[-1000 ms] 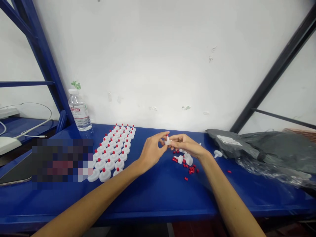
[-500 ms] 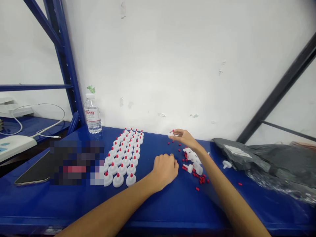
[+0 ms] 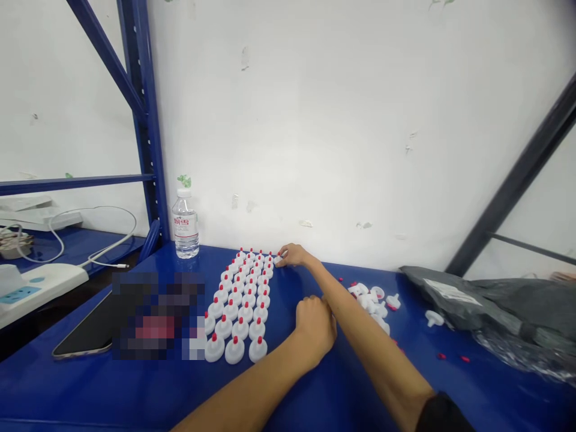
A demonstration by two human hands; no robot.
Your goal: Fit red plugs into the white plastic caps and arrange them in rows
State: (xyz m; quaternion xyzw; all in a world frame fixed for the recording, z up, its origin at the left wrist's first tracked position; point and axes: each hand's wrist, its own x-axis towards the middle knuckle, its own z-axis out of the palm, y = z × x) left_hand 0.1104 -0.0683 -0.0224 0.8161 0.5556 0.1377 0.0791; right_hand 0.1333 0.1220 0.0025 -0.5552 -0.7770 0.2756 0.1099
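Observation:
Rows of white nozzle caps with red tips (image 3: pixel 240 328) stand upright on the blue table (image 3: pixel 306 396). At the far right end of these rows, my right hand (image 3: pixel 294 254) pinches another white nozzle cap (image 3: pixel 278 260) with a red tip, at or just over the table. My left hand (image 3: pixel 315 327) rests closed on the table, right of the rows, knuckles up; its fingertips and anything in them are hidden. Beyond my right forearm lies a loose pile of white nozzle caps (image 3: pixel 369 300), partly covered by the arm, with small red tips (image 3: pixel 441 356) scattered around.
A water bottle (image 3: pixel 185 225) stands at the back left, against the wall. A dark phone (image 3: pixel 85 327) and a blurred patch lie on the left, beside a white power strip (image 3: pixel 40 294). Grey plastic bags (image 3: pixel 504 306) cover the right side. A blue post (image 3: pixel 148 114) rises behind the bottle.
My right hand has moved left with the nozzle cap, from above the pile to the end of the rows. My left hand stays closed on the table. The view has shifted slightly.

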